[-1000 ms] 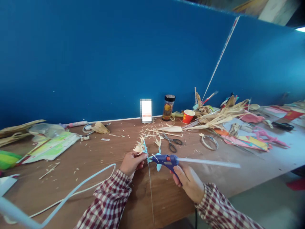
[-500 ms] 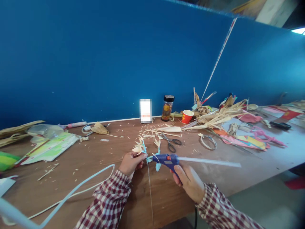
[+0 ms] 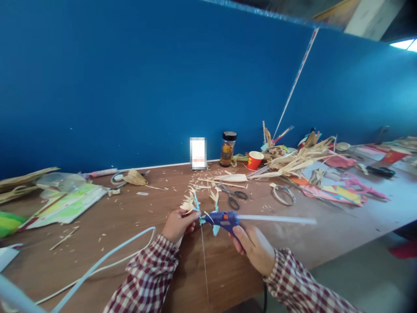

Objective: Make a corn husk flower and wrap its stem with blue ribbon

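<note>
My left hand (image 3: 177, 224) is closed around a small craft flower (image 3: 192, 202) of pale husk petals on a light-blue wrapped wire stem that hangs down past the table edge. My right hand (image 3: 254, 248) grips a blue hot glue gun (image 3: 224, 220) by its handle. The gun's nozzle points left and touches the stem just right of my left fingers. A long clear glue stick (image 3: 276, 219) sticks out of the gun's back to the right. Both sleeves are red-and-white plaid.
Black scissors (image 3: 233, 196), husk scraps, a red paper cup (image 3: 254, 160), a dark jar (image 3: 227, 148) and a wire ring (image 3: 284, 194) lie on the brown table (image 3: 137, 217). Dried husks and coloured papers pile up at the right. A light-blue cord (image 3: 97, 265) curves at the left.
The glue gun and my right hand have shifted slightly left toward the stem. My left hand holds the flower in about the same spot.
</note>
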`<state>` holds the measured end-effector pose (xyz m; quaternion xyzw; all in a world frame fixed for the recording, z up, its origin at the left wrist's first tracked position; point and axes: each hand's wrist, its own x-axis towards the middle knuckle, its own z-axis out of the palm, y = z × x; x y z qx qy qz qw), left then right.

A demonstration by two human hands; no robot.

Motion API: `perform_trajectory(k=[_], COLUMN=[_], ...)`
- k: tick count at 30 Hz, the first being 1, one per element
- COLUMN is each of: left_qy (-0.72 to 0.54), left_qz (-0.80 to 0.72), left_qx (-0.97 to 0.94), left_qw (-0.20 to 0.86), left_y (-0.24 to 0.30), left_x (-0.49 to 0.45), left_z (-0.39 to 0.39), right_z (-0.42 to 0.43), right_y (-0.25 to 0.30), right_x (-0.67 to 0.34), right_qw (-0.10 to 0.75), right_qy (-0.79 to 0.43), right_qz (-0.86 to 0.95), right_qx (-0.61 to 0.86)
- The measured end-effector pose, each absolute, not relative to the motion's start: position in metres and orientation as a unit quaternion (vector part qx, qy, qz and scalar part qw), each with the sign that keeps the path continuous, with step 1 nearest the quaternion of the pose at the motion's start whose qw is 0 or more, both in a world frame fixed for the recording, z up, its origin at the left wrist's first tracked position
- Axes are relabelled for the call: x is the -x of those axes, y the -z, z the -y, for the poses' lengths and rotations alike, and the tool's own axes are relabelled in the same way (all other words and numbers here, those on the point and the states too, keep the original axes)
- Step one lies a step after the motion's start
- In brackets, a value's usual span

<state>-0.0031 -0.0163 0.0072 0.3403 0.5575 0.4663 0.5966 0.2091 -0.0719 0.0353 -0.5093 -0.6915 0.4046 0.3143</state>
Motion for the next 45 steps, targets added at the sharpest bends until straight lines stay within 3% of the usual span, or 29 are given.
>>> perform_trajectory(k=[22,32,45], left_qy=[-0.479,-0.482,-0.477], left_qz=[-0.568,-0.56,-0.566], left_qx=[-0.335,-0.357,-0.363], left_qw=[0.579,0.571,0.566], left_y=[-0.0064,-0.0047,-0.0071], left_x=[0.0008,0.001,0.0008], left_z=[0.017,0.0166,0.0179], right_z=[0.0773,0.0781,0.0781], right_y=[-0.0327,-0.0341,-0.0364], right_x=[-0.2084,-0.2071,-0.2076], right_qw=[0.302,0.293,0.289], right_qy=[-0.425,-0.355,-0.353], right_qz=[0.688,0.731,0.734], right_qx=[0.505,0.504,0.503])
